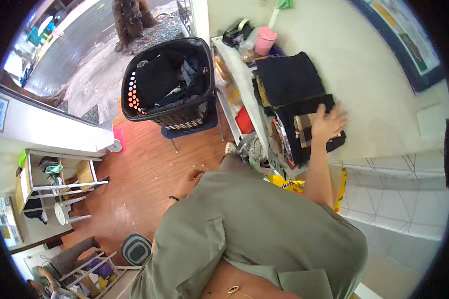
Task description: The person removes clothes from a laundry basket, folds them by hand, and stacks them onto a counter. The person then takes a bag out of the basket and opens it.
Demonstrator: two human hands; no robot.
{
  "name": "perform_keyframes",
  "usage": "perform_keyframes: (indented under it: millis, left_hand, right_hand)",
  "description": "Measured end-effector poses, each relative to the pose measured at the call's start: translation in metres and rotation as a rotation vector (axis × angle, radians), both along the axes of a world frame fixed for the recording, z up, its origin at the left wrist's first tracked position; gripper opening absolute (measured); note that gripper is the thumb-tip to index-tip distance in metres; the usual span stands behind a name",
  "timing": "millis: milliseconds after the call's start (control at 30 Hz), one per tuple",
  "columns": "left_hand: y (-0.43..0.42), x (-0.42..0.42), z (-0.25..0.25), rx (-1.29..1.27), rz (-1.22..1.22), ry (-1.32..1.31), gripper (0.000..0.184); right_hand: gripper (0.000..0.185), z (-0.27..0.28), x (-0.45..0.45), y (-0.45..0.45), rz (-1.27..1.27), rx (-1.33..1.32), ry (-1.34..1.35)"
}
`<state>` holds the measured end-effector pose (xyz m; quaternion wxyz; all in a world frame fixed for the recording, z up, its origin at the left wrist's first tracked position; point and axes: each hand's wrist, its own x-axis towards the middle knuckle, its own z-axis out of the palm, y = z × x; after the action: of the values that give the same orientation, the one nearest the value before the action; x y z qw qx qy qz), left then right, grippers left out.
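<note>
My right hand [329,122] lies with its fingers spread on a stack of folded clothes, over a checked brown-and-black piece [303,130]. Just behind it, folded black cloth [290,79] tops another pile on the same white shelf [237,74]. My left hand [193,179] hangs low beside my body, partly covered by my green shirt; its fingers look curled, but what they hold, if anything, is hidden. Ahead on the left, a black laundry basket [179,115] full of dark clothes rests on a blue chair [189,130].
A pink cup [265,41] and a black bag [236,33] sit at the shelf's far end. Yellow bags [286,184] hang near my right forearm. At the left are a white stool [62,213], racks, and a person [67,259]. A tree trunk [129,22] stands outside.
</note>
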<state>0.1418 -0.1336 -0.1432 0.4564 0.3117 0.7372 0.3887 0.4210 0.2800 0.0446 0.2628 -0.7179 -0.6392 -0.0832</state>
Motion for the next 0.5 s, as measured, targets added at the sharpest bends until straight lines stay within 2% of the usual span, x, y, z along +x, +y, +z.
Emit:
perform_keyframes:
  millis: [100,167,233,300,333,433,467,500]
  left_hand:
    - [0.023,-0.012,0.009,0.040,0.023,0.018,0.031]
    - [0.043,-0.029,0.011,0.074,-0.025,0.085,0.029]
    - [0.067,-0.043,0.027,0.108,0.008,0.122,0.027]
    - [0.097,-0.047,0.057,0.127,0.044,0.172,0.025]
    - [0.113,-0.053,0.078,0.128,0.055,0.212,0.024]
    - [0.163,-0.078,0.147,0.218,0.051,0.327,0.019]
    - [0.179,-0.089,0.161,0.267,0.044,0.363,0.018]
    - [0.193,-0.101,0.167,0.316,0.086,0.447,0.017]
  right_hand:
    - [0.073,-0.031,-0.023,0.004,0.182,-0.362,-0.216]
    - [0.073,-0.007,-0.033,0.013,0.187,-0.425,-0.379]
    - [0.070,0.029,-0.044,0.028,0.133,-0.646,-0.396]
    - [0.067,0.048,-0.043,0.071,0.186,-0.789,-0.321]
    - [0.060,0.061,-0.057,0.074,0.206,-0.595,-0.275]
    - [0.055,0.036,-0.100,0.107,0.425,-0.118,-0.193]
    - [0.054,0.013,-0.112,0.113,0.470,0.024,-0.295]
    - [0.058,-0.010,-0.119,0.113,0.447,0.025,-0.494]
